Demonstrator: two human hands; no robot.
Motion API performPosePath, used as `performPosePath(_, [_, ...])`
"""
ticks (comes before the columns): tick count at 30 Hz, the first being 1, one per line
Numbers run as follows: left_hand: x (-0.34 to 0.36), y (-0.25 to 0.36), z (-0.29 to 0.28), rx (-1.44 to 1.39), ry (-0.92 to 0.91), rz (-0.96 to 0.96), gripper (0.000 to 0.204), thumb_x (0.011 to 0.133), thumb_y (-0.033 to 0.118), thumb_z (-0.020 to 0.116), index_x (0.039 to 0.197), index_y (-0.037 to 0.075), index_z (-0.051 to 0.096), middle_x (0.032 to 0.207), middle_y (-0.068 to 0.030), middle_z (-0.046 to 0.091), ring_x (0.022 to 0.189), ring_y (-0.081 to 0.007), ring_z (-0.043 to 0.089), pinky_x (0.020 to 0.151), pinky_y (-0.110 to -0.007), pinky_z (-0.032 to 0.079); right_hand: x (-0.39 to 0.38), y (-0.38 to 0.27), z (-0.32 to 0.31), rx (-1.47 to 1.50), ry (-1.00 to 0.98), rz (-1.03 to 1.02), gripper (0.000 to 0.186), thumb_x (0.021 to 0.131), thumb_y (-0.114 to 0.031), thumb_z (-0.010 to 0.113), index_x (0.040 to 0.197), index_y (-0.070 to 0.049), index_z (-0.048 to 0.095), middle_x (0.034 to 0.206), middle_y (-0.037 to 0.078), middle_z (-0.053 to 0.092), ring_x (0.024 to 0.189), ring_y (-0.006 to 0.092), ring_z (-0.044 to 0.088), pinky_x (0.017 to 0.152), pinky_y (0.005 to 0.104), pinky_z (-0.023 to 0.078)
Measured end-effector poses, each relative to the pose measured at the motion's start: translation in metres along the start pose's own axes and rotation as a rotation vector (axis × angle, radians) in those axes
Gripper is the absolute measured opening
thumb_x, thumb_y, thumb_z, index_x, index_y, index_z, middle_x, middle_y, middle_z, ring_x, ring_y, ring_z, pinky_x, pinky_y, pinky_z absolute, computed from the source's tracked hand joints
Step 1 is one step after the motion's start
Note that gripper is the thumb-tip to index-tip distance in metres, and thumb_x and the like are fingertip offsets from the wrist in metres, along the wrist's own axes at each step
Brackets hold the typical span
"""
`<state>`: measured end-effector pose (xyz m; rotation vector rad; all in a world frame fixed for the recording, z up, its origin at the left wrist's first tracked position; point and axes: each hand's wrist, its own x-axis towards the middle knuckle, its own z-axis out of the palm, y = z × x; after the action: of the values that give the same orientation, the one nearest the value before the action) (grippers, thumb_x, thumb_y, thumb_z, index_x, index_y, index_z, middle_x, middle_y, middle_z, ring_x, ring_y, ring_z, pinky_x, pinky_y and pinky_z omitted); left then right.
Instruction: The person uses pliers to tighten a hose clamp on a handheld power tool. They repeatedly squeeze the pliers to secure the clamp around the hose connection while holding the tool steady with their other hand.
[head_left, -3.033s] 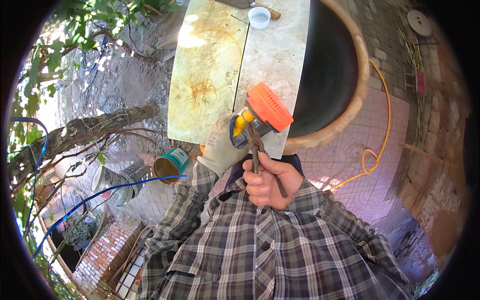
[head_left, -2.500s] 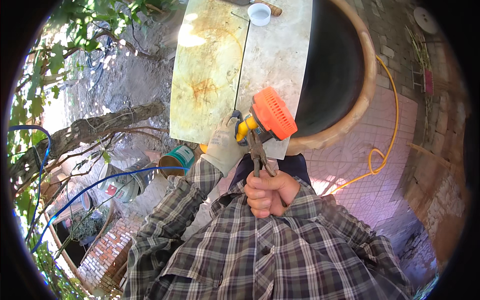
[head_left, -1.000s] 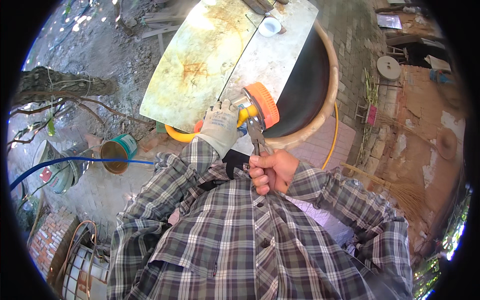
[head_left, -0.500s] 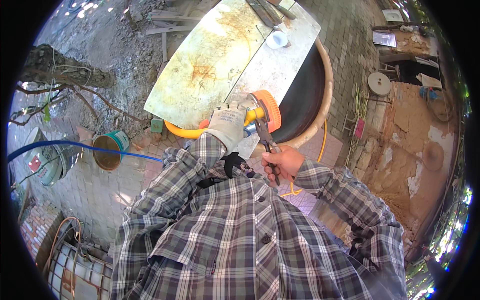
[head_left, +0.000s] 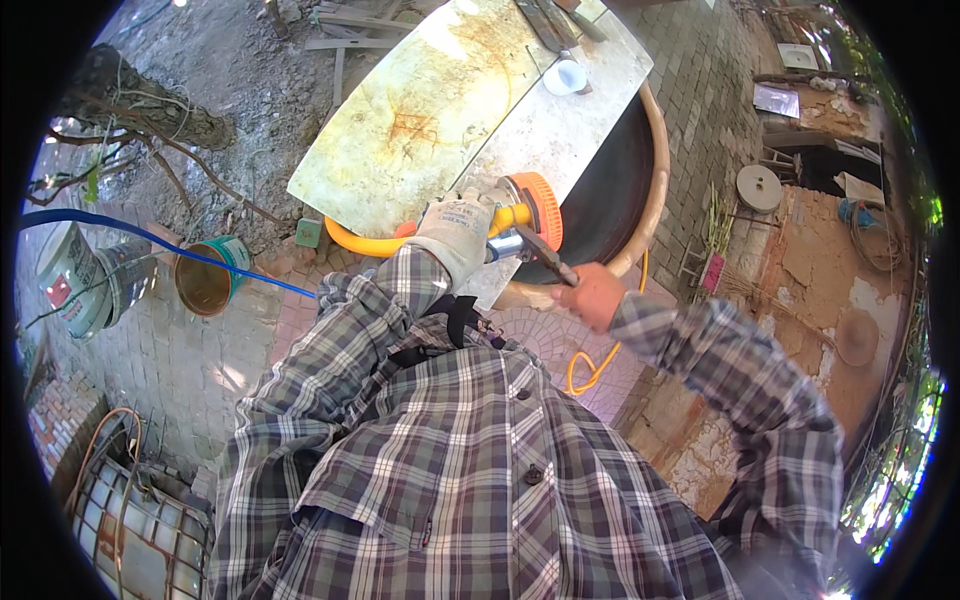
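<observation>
A small pump with a ribbed orange end (head_left: pixel 544 214) lies on its side at the near edge of the pale boards. My left hand (head_left: pixel 455 232), in a whitish work glove, is closed over its body. A short yellow elbow of hose (head_left: pixel 508 218) shows beside the orange end, and a longer yellow hose (head_left: pixel 365 243) curves out to the left. My bare right hand (head_left: pixel 592 297) grips dark metal pliers (head_left: pixel 545 258), their jaws up against the fitting below the elbow. Whether they bite on anything is hidden.
Stained boards (head_left: pixel 410 120) lie across a large brown-rimmed vat (head_left: pixel 658 175). They carry a white cup (head_left: pixel 565 77) and dark bars (head_left: pixel 545 25). Left stand a green-rimmed bucket (head_left: pixel 212 275) and white pails (head_left: pixel 75 280); a blue hose (head_left: pixel 150 237) runs past.
My right hand has swung outward to the right and slightly up, turning the pliers from nearly upright to slanted. The left hand keeps its hold on the pump. The view has shifted slightly.
</observation>
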<state>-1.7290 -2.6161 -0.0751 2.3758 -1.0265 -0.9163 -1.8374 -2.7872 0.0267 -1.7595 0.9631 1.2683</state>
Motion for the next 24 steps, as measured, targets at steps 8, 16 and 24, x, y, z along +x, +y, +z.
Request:
performPosePath(8, [0.011,-0.007,-0.028,-0.165,-0.092,-0.039,0.056,0.069,0.029,0.08,0.111,-0.001,0.061,0.108,-0.0206,0.065,0.101,-0.0342,0.064,0.089,-0.04,0.05,-0.005,-0.014,-0.02,0.268,-0.1,-0.021,0.025,0.094,-0.021,0.059,0.08,-0.002,0.051,0.061,0.003,0.049,0.045,0.0126,0.048,0.037,0.0311,0.041])
performPosePath(16, [0.009,-0.003,-0.016,-0.114,-0.031,-0.072,0.06,0.068,0.029,0.081,0.114,-0.002,0.059,0.111,-0.0224,0.063,0.106,-0.0359,0.061,0.091,-0.041,0.049,0.002,0.034,0.061,0.498,-0.006,-0.362,0.039,0.099,-0.03,0.052,0.117,0.004,0.055,0.089,0.011,0.066,0.081,0.0194,0.066,0.062,0.0305,0.051])
performPosePath(24, [0.006,-0.001,0.0,-0.03,0.011,-0.078,0.06,0.073,0.032,0.075,0.119,-0.001,0.056,0.122,-0.0204,0.055,0.116,-0.0363,0.054,0.098,-0.042,0.044,0.01,0.013,0.119,1.538,-0.552,-0.633,0.041,0.102,-0.023,0.045,0.132,0.005,0.046,0.112,0.018,0.061,0.099,0.0284,0.065,0.074,0.0354,0.056])
